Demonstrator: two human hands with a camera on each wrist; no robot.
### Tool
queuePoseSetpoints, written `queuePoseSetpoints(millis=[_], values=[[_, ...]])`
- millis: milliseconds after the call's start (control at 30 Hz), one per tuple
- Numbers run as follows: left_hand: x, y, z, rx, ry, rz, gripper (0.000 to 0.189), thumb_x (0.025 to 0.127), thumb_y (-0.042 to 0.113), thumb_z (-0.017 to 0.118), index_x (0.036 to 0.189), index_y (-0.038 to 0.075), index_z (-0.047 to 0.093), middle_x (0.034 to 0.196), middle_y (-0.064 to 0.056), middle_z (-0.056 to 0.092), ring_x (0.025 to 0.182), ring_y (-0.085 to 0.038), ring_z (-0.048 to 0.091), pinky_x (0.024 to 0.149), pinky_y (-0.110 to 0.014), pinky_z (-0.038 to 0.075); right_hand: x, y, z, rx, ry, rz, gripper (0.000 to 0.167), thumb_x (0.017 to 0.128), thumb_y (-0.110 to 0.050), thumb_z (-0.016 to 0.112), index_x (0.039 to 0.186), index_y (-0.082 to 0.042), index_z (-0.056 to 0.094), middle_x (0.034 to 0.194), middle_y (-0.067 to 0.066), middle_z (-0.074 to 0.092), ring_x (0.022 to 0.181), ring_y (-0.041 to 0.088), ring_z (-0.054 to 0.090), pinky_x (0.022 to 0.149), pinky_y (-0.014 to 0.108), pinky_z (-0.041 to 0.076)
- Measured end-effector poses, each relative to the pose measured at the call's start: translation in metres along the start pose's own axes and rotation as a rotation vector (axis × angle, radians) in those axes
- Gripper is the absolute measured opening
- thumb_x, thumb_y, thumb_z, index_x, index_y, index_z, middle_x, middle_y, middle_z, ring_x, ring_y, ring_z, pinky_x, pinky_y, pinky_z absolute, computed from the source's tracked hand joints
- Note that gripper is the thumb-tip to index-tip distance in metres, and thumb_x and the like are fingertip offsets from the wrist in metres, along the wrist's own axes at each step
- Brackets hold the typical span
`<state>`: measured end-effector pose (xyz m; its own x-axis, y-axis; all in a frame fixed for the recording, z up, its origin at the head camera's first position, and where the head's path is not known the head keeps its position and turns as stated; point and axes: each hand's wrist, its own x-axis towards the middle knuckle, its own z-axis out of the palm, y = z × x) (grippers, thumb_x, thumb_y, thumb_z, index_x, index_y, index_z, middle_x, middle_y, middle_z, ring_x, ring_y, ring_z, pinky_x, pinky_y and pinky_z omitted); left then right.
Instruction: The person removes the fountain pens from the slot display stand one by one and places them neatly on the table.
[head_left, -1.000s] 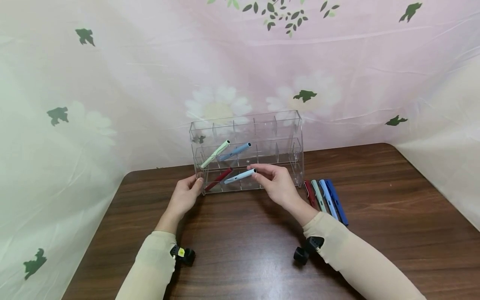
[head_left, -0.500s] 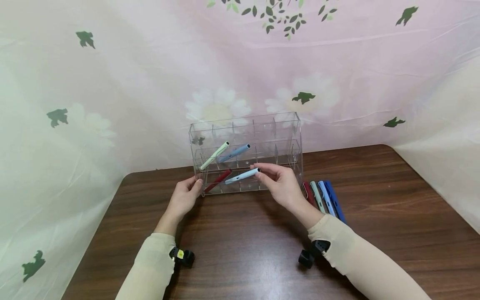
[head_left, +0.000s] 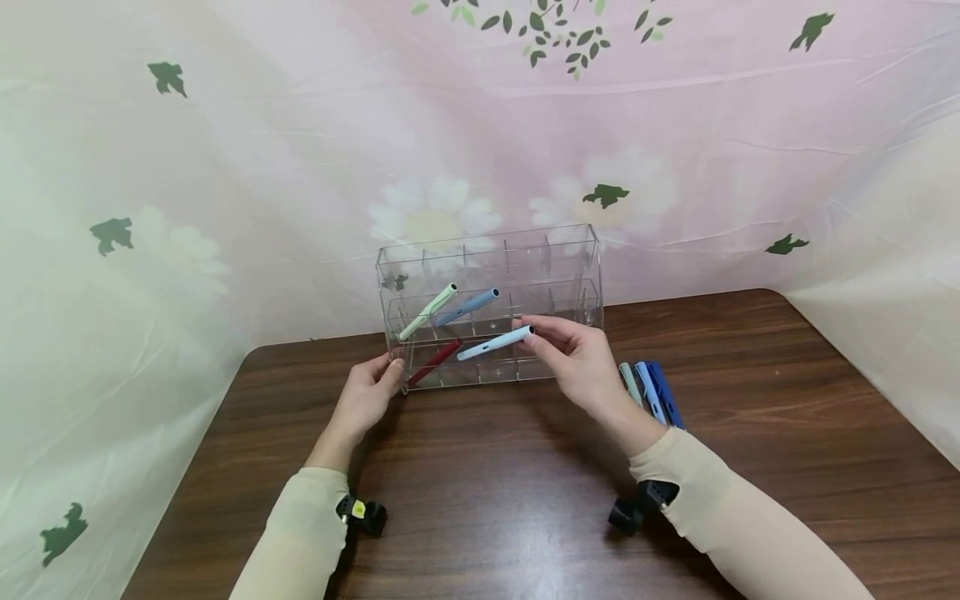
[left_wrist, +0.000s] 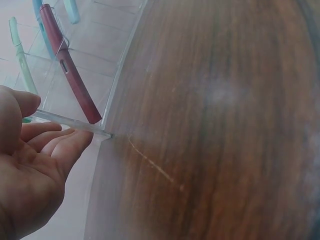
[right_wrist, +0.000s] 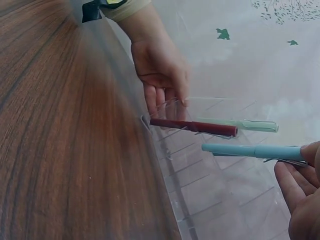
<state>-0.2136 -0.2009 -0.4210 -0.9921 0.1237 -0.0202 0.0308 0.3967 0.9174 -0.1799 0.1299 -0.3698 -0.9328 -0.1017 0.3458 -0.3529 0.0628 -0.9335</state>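
Moved right and slightly up since the earlier frame: right hand (head_left: 579,358) and pale blue pen (head_left: 493,344). Clear rack (head_left: 528,297) stands beyond that grip, mostly leftward; left hand (head_left: 366,396) holds its left end. Right hand, the nearer, pinches the pen at one end. Long axis runs left and slightly down from the fingertips, free end near, but apart from, the red pen (head_left: 435,362).

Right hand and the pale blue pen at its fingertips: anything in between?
Nothing visible: the right hand pinches the pale blue pen by one end. The dark red pen leans in the clear rack, not between.
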Motion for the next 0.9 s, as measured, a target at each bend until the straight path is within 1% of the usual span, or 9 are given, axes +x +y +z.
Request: queuePoseSetpoints(millis=[67, 133, 233, 367, 433, 633, 767, 800, 900], values=[[0.000, 0.000, 0.000, 0.000, -0.002, 0.003, 0.049, 0.116, 0.018, 0.048, 0.157, -0.010, 0.047, 0.155, -0.031, 0.056, 0.144, -0.039, 0.057, 0.118, -0.047, 0.051, -0.001, -0.002, -0.002, 0.007, 0.008, -0.004, 0.032, 0.103, 0.003, 0.069, 0.134, 0.006, 0.072, 0.131, 0.026, 0.075, 0.104, 0.012, 0.081, 0.095, 0.021, 0.065], [0.000, 0.000, 0.000, 0.002, -0.002, 0.007, 0.049, 0.116, 0.017, 0.048, 0.157, -0.010, 0.047, 0.155, -0.031, 0.056, 0.144, -0.039, 0.058, 0.117, -0.046, 0.051, -0.002, -0.004, -0.005, -0.001, 0.017, -0.009, 0.032, 0.103, 0.002, 0.069, 0.135, 0.006, 0.072, 0.130, 0.026, 0.076, 0.103, 0.010, 0.081, 0.086, 0.014, 0.064], [0.000, 0.000, 0.000, 0.003, 0.000, 0.011, 0.048, 0.117, 0.017, 0.048, 0.156, -0.011, 0.047, 0.155, -0.031, 0.056, 0.144, -0.039, 0.058, 0.117, -0.046, 0.051, -0.003, -0.005, -0.010, 0.000, 0.023, -0.019, 0.032, 0.104, 0.001, 0.069, 0.135, 0.006, 0.071, 0.130, 0.026, 0.075, 0.104, 0.010, 0.081, 0.085, 0.013, 0.064], [0.000, 0.000, 0.000, 0.010, -0.002, 0.008, 0.048, 0.117, 0.017, 0.048, 0.156, -0.010, 0.047, 0.155, -0.031, 0.056, 0.144, -0.039, 0.057, 0.118, -0.047, 0.051, -0.003, -0.007, -0.015, 0.018, 0.033, -0.052, 0.031, 0.103, 0.002, 0.069, 0.134, 0.008, 0.071, 0.129, 0.029, 0.075, 0.104, 0.016, 0.082, 0.095, 0.024, 0.066], [0.000, 0.000, 0.000, 0.016, -0.002, 0.008, 0.048, 0.117, 0.017, 0.048, 0.156, -0.010, 0.048, 0.155, -0.031, 0.056, 0.144, -0.038, 0.057, 0.118, -0.047, 0.051, -0.004, -0.008, -0.018, 0.021, 0.038, -0.071, 0.030, 0.103, 0.002, 0.070, 0.133, 0.008, 0.071, 0.128, 0.029, 0.075, 0.104, 0.017, 0.082, 0.095, 0.026, 0.066], [0.000, -0.002, 0.000, 0.030, 0.003, 0.009, 0.048, 0.117, 0.019, 0.048, 0.156, -0.009, 0.049, 0.153, -0.030, 0.058, 0.142, -0.038, 0.059, 0.118, -0.049, 0.051, -0.007, -0.014, -0.026, 0.007, 0.042, -0.095, 0.032, 0.102, 0.000, 0.072, 0.133, 0.008, 0.071, 0.122, 0.019, 0.080, 0.099, 0.007, 0.081, 0.095, 0.028, 0.067], [0.000, -0.001, 0.000, 0.041, 0.001, -0.007, 0.049, 0.117, 0.021, 0.048, 0.157, -0.007, 0.049, 0.154, -0.029, 0.059, 0.142, -0.037, 0.060, 0.118, -0.050, 0.051, -0.010, -0.016, -0.032, -0.008, 0.053, -0.096, 0.031, 0.102, 0.000, 0.072, 0.133, 0.006, 0.072, 0.119, 0.011, 0.083, 0.094, 0.008, 0.082, 0.095, 0.025, 0.066], [0.001, -0.001, 0.000, 0.040, 0.000, -0.011, 0.049, 0.117, 0.021, 0.048, 0.158, -0.007, 0.049, 0.154, -0.029, 0.059, 0.142, -0.037, 0.060, 0.118, -0.050, 0.052, -0.010, -0.017, -0.033, -0.019, 0.057, -0.097, 0.031, 0.102, 0.000, 0.072, 0.132, 0.005, 0.072, 0.119, 0.012, 0.083, 0.094, 0.008, 0.082, 0.093, 0.022, 0.066], [0.000, 0.001, 0.000, 0.033, -0.001, -0.015, 0.049, 0.117, 0.022, 0.049, 0.158, -0.006, 0.049, 0.154, -0.029, 0.059, 0.142, -0.036, 0.060, 0.118, -0.051, 0.051, -0.011, -0.018, -0.038, -0.055, 0.063, -0.095, 0.029, 0.103, -0.002, 0.072, 0.132, 0.002, 0.074, 0.117, 0.008, 0.083, 0.087, 0.005, 0.080, 0.060, 0.014, 0.057]])
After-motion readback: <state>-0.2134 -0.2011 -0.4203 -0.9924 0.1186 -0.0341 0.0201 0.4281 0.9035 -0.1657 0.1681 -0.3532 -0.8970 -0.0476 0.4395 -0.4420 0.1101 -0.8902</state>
